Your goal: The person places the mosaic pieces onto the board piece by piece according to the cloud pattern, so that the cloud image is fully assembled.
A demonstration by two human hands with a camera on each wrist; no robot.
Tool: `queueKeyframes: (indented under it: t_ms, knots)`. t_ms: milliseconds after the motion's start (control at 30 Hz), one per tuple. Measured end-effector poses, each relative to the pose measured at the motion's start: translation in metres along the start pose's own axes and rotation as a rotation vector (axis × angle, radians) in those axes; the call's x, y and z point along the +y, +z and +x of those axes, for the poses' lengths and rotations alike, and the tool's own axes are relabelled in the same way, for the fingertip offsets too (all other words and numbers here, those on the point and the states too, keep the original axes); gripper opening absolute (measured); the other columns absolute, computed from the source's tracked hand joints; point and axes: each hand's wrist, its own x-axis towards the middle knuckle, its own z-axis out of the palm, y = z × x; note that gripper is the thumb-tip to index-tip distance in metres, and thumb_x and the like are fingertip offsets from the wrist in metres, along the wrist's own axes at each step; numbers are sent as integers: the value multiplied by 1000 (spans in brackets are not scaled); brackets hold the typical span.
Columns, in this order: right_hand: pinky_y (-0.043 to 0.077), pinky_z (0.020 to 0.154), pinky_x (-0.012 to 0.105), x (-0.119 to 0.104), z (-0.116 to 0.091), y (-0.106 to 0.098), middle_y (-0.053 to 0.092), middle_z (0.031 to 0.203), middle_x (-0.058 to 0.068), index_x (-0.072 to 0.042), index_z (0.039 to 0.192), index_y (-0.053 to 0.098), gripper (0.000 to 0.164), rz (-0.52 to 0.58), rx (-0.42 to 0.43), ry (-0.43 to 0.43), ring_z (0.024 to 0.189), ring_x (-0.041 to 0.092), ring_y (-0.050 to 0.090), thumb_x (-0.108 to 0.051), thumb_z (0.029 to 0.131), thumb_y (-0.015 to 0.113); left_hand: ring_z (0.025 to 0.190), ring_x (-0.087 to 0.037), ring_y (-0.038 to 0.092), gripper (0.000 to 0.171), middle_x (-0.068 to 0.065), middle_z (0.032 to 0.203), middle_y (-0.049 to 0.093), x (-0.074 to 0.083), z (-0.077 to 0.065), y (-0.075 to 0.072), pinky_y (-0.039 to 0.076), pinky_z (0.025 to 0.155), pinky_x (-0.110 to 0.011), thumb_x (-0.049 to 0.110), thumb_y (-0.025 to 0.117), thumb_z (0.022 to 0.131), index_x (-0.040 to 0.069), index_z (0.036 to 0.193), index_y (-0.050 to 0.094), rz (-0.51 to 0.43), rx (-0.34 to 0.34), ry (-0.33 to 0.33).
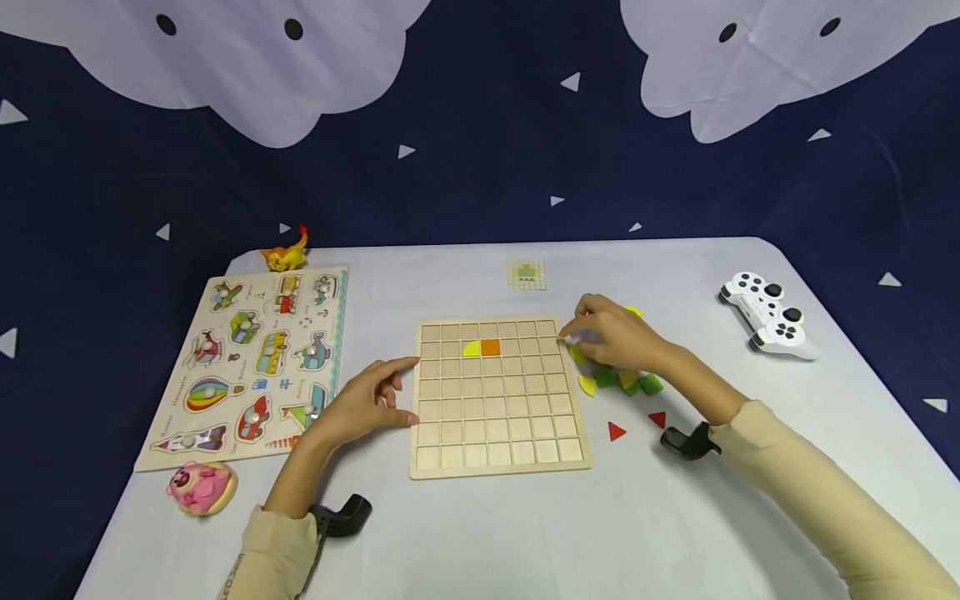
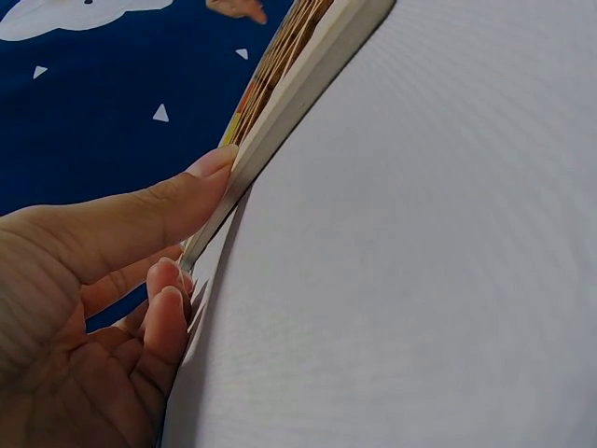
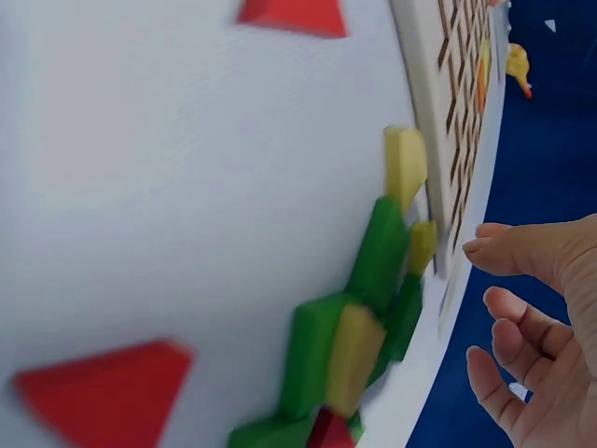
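A square wooden grid board (image 1: 480,478) lies flat on the table. In its second row sit a yellow rounded piece (image 1: 472,349) and an orange square (image 1: 491,347), side by side. My left hand (image 1: 367,400) rests thumb and index fingertips along the board's left edge; the left wrist view has the thumb (image 2: 205,177) against the side of the frame. By the upper right edge hovers my right hand (image 1: 618,333), over loose pieces. Thumb and fingers stand apart in the right wrist view, with nothing visible between them. Green blocks (image 3: 378,252) and yellow pieces (image 3: 405,166) lie below it.
Two red triangles (image 1: 617,431) lie right of the board. Behind it is a small pattern card (image 1: 527,274). A picture puzzle (image 1: 168,417), a pink bear toy (image 1: 201,488) and an orange figure (image 1: 288,254) occupy the left. A white game controller (image 1: 767,310) is far right.
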Motion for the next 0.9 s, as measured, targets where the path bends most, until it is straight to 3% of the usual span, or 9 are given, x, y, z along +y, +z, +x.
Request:
queueKeyframes:
  t_ms: [400,667,900]
  knots:
    - [47,79,39,9,-13,3,59,107,9,-12,109,77,27,-62,-65,13,95,23,52,-14,82,80,79,-16,49,84,-10,103,48,-1,-1,-1,41,67,-25,14,87,74,6,147,46,-12,3,15]
    - [48,78,37,17,-14,8,57,98,3,-8,98,79,21,-56,-15,-1,92,19,52,-19,80,83,78,-16,49,84,-10,102,48,0,0,-1,40,66,-25,14,88,73,5,147,47,-21,9,24]
    - [48,76,35,20,-15,7,55,97,2,-4,95,78,26,-83,2,-28,89,16,50,-23,78,84,77,-16,49,85,-10,102,47,-1,1,0,40,67,-24,13,88,73,5,147,47,-33,7,21]
